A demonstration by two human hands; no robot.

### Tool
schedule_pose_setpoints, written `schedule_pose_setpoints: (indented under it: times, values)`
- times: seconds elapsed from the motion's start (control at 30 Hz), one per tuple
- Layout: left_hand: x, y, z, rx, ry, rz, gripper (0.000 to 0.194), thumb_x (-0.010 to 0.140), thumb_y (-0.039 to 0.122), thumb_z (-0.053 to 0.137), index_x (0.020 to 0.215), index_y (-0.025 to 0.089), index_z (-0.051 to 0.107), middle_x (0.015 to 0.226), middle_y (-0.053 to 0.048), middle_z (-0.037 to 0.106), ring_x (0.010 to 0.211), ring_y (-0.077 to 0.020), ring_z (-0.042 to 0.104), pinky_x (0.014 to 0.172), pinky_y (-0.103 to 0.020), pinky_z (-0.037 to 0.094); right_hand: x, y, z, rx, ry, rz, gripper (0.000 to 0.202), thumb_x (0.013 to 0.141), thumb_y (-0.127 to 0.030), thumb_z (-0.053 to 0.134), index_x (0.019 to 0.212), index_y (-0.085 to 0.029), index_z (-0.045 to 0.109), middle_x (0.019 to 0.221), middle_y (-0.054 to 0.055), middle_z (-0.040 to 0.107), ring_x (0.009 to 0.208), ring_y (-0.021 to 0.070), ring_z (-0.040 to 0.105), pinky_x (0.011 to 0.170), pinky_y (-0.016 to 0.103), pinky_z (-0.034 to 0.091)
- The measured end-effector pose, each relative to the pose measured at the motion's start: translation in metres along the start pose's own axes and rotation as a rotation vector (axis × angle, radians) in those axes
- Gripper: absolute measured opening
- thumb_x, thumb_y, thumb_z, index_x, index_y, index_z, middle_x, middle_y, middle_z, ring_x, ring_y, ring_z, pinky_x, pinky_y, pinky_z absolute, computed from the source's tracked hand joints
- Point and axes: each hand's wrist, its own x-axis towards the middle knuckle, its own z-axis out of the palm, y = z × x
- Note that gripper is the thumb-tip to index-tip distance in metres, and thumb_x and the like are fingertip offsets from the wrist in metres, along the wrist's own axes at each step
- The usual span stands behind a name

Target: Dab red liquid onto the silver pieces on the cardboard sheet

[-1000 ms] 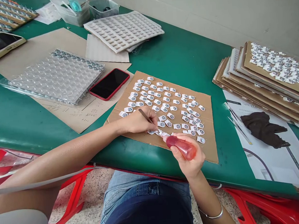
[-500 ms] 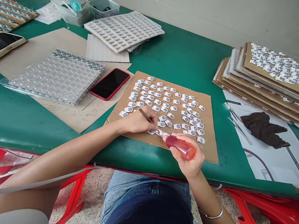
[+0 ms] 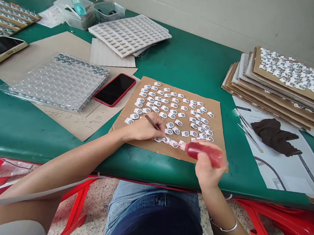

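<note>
My left hand [image 3: 149,127] rests on the cardboard sheet [image 3: 122,114] and grips brown tweezers [image 3: 152,122] like a pen. Their tip points down at a small round emblem on a white tab [image 3: 167,140] in the front row. My right hand [image 3: 211,167] is wrapped round a red squeeze bottle [image 3: 205,153], tilted so its nozzle points left. The nozzle tip is near another tabbed emblem [image 3: 174,144], a little right of the tweezers; whether it touches I cannot tell. Several rows of such emblems lie on the cardboard.
A red-cased phone [image 3: 115,90] and clear plastic trays [image 3: 57,82] lie to the left. White foam trays [image 3: 130,34] and plastic tubs [image 3: 108,11] stand behind. At right are stacked cardboard sheets [image 3: 274,94], a dark cloth [image 3: 275,136] and slender tools [image 3: 248,130].
My right hand has moved right with the red bottle, drawing its nozzle away from the tweezers' tip. The bottle now lies flatter. My left hand has barely moved.
</note>
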Motion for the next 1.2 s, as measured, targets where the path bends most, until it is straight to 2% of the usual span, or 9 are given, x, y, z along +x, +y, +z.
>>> schedule_pose_setpoints:
  times: [0.07,0.13,0.27,0.37,0.53,0.77,1.07,1.2]
  values:
    - [0.0,-0.001,-0.001,-0.039,0.019,0.008,0.004,0.065,0.015,0.067,0.066,0.011,0.066,0.056,-0.002,0.062,0.048,-0.0087,0.054,0.043,-0.017,0.039,0.019,-0.006,-0.004,0.173,0.065,0.135,0.022,0.079,-0.036,0.062,0.092,-0.018,0.06,0.083,0.006,0.067,0.069,0.0216,0.069,0.049,0.034,0.055]
    - [-0.001,-0.002,-0.001,-0.085,0.077,0.01,0.007,0.066,0.018,0.068,0.068,0.011,0.066,0.057,-0.002,0.063,0.049,-0.0093,0.054,0.044,-0.018,0.04,0.046,-0.015,-0.007,0.306,0.043,0.215,0.026,0.079,-0.04,0.06,0.096,-0.02,0.058,0.082,0.003,0.066,0.06,0.019,0.067,0.038,0.028,0.049]
    - [-0.001,-0.006,0.004,-0.008,0.227,0.077,0.009,0.07,0.021,0.066,0.069,0.012,0.067,0.065,-0.004,0.066,0.059,-0.0121,0.059,0.053,-0.021,0.046,0.101,-0.03,-0.001,0.349,-0.063,0.251,0.028,0.077,-0.041,0.062,0.098,-0.024,0.055,0.085,0.0,0.066,0.065,0.0169,0.068,0.044,0.025,0.049]
    - [-0.001,-0.01,0.01,0.124,0.251,0.147,0.009,0.073,0.021,0.063,0.07,0.014,0.067,0.07,-0.004,0.067,0.065,-0.0127,0.06,0.058,-0.021,0.047,0.12,-0.027,0.015,0.328,-0.156,0.237,0.028,0.078,-0.04,0.06,0.099,-0.024,0.053,0.079,0.0,0.067,0.067,0.0164,0.068,0.047,0.026,0.048]
    - [0.0,-0.012,0.012,0.206,0.23,0.169,0.008,0.074,0.019,0.061,0.07,0.014,0.066,0.068,-0.002,0.067,0.062,-0.011,0.059,0.056,-0.02,0.044,0.112,-0.01,0.033,0.306,-0.169,0.268,0.025,0.079,-0.042,0.059,0.092,-0.021,0.051,0.066,-0.002,0.064,0.063,0.0164,0.068,0.042,0.023,0.044]
    - [0.001,-0.011,0.011,0.199,0.208,0.136,0.01,0.076,0.021,0.06,0.076,0.015,0.068,0.071,-0.003,0.068,0.065,-0.0122,0.06,0.058,-0.021,0.045,0.11,-0.005,0.029,0.255,-0.116,0.25,0.025,0.083,-0.044,0.053,0.091,-0.021,0.048,0.065,-0.003,0.06,0.059,0.0147,0.068,0.039,0.022,0.041]
    - [0.001,-0.008,0.015,0.208,0.232,0.143,0.009,0.075,0.017,0.06,0.07,0.014,0.067,0.067,-0.002,0.066,0.062,-0.0111,0.058,0.056,-0.02,0.043,0.107,-0.005,0.033,0.298,-0.097,0.262,0.025,0.078,-0.044,0.059,0.086,-0.021,0.051,0.062,-0.004,0.058,0.053,0.0152,0.066,0.035,0.023,0.04]
    - [0.002,-0.005,0.016,0.259,0.261,0.155,0.011,0.075,0.015,0.06,0.065,0.014,0.065,0.063,-0.001,0.065,0.06,-0.0107,0.057,0.056,-0.02,0.041,0.104,-0.001,0.036,0.255,-0.164,0.259,0.027,0.078,-0.045,0.059,0.086,-0.021,0.052,0.062,-0.003,0.058,0.052,0.0155,0.066,0.033,0.022,0.039]
